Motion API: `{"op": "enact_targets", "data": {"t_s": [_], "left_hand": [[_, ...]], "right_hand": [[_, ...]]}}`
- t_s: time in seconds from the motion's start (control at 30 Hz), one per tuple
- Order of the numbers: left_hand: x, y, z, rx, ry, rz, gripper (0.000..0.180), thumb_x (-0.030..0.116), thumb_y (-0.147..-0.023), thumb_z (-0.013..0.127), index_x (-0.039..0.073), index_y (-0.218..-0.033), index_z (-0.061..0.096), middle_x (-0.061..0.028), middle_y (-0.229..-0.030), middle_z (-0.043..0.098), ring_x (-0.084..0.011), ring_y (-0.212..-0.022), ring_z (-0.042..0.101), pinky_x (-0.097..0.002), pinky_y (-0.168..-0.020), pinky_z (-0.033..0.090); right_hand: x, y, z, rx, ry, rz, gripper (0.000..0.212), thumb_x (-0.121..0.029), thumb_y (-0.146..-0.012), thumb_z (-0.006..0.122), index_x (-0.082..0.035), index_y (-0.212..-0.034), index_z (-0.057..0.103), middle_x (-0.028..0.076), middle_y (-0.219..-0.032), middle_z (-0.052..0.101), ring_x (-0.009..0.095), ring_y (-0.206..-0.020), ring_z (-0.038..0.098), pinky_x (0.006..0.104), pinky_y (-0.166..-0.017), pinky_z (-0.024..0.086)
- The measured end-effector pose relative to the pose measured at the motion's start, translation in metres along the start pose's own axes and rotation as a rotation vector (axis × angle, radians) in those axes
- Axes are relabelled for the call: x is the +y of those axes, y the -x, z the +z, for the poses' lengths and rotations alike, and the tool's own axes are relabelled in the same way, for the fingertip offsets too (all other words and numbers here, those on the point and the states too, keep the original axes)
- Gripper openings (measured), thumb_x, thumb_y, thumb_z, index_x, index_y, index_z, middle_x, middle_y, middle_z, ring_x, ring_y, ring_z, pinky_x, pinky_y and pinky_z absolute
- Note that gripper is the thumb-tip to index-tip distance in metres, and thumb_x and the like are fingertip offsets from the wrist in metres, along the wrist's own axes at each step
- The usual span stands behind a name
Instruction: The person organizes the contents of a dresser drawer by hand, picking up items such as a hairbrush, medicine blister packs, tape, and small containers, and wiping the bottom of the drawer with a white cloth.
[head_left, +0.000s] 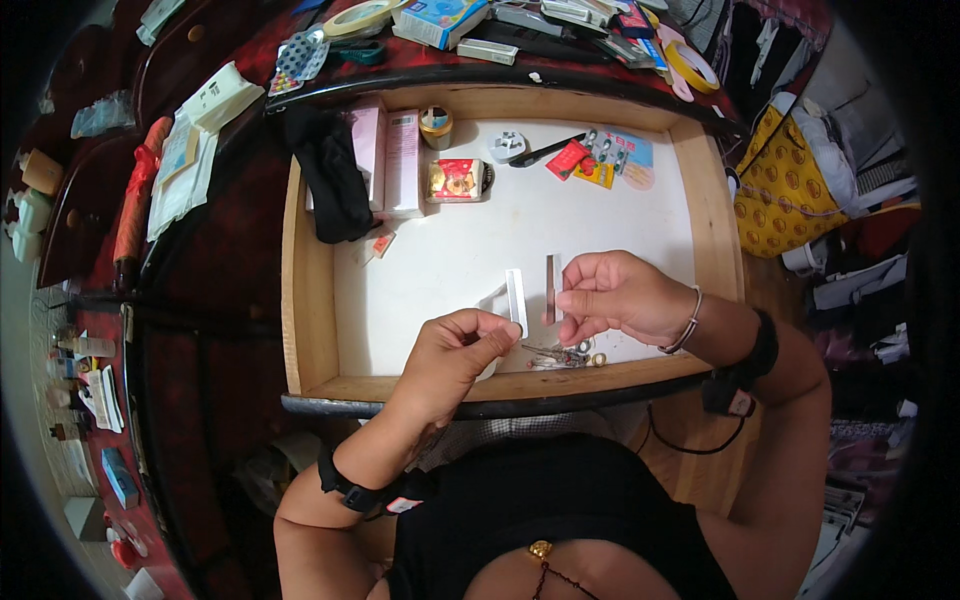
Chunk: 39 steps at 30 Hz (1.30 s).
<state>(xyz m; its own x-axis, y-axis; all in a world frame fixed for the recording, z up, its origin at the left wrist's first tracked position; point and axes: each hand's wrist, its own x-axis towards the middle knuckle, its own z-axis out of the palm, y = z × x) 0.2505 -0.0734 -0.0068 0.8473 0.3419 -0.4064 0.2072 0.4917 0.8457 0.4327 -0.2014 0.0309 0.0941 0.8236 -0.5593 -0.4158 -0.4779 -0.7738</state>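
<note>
Over the open drawer [310, 340], my left hand [450, 355] pinches a narrow white strip-like piece [516, 295] upright between thumb and fingers. A short way to its right, my right hand [615, 295] grips a thin flat piece [553, 285], white with a brownish face. The two pieces are apart, and I cannot tell exactly what they are. Below them, near the drawer's front wall, lies a small heap of metal bits [565, 355]. Something pale is partly hidden behind my left hand.
Inside the drawer's back are a black cloth [330, 185], pink boxes [404, 160], a gold-lidded jar [436, 125], a red-and-white box [455, 182], a white round plug-like item [507, 147] and colourful packets [590, 165]. Tape rolls and boxes crowd the tabletop behind; a yellow bag [785, 185] stands right.
</note>
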Motion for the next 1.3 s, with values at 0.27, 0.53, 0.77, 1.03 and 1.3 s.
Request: {"op": "enact_targets", "data": {"t_s": [0.27, 0.53, 0.77, 1.03, 1.3], "left_hand": [[0.006, -0.002, -0.003, 0.025, 0.001, 0.042, 0.012, 0.011, -0.081, 0.067, 0.002, -0.088, 0.065, 0.0008, -0.073, 0.062, -0.0015, -0.057, 0.045, -0.0160, -0.050, 0.032], [0.006, 0.005, -0.011, -0.042, 0.028, 0.049, 0.016, 0.013, -0.086, 0.062, 0.001, -0.096, 0.065, -0.0021, -0.078, 0.063, -0.0013, -0.056, 0.042, -0.0144, -0.049, 0.030], [0.010, 0.015, -0.025, 0.000, 0.072, 0.047, 0.017, 0.013, -0.088, 0.057, 0.001, -0.099, 0.065, -0.0012, -0.074, 0.060, -0.0019, -0.051, 0.033, -0.0161, -0.046, 0.025], [0.013, 0.030, -0.040, 0.160, -0.059, 0.176, 0.016, 0.013, -0.086, 0.061, 0.002, -0.097, 0.065, 0.0014, -0.073, 0.057, -0.0005, -0.052, 0.033, -0.0159, -0.048, 0.024], [0.009, 0.035, -0.052, 0.170, -0.631, 0.262, 0.016, 0.009, -0.083, 0.065, 0.002, -0.098, 0.065, 0.0048, -0.077, 0.049, -0.0039, -0.064, 0.039, -0.0163, -0.060, 0.033]], "right_hand": [[-0.002, -0.014, 0.013, -0.065, 0.063, -0.081, 0.024, -0.014, -0.086, 0.061, 0.003, -0.099, 0.050, 0.007, -0.082, 0.057, 0.012, -0.065, 0.057, 0.0248, -0.059, 0.053], [-0.006, -0.018, 0.028, -0.053, 0.104, -0.046, 0.019, -0.014, -0.085, 0.062, 0.001, -0.095, 0.057, 0.005, -0.082, 0.059, 0.007, -0.062, 0.055, 0.0215, -0.057, 0.049], [-0.104, -0.043, -0.021, 0.708, 1.304, -0.898, 0.011, -0.015, -0.082, 0.061, -0.006, -0.087, 0.063, 0.006, -0.079, 0.060, 0.017, -0.076, 0.060, 0.0279, -0.067, 0.047], [-0.136, -0.096, -0.111, 1.008, 2.257, -1.033, 0.007, -0.012, -0.070, 0.058, -0.011, -0.077, 0.057, 0.004, -0.071, 0.059, 0.022, -0.074, 0.060, 0.0352, -0.065, 0.043], [-0.124, -0.064, -0.092, 0.985, 1.849, -1.377, 0.024, -0.014, -0.074, 0.054, -0.008, -0.096, 0.062, 0.009, -0.077, 0.062, 0.028, -0.077, 0.060, 0.0358, -0.073, 0.044]]}}
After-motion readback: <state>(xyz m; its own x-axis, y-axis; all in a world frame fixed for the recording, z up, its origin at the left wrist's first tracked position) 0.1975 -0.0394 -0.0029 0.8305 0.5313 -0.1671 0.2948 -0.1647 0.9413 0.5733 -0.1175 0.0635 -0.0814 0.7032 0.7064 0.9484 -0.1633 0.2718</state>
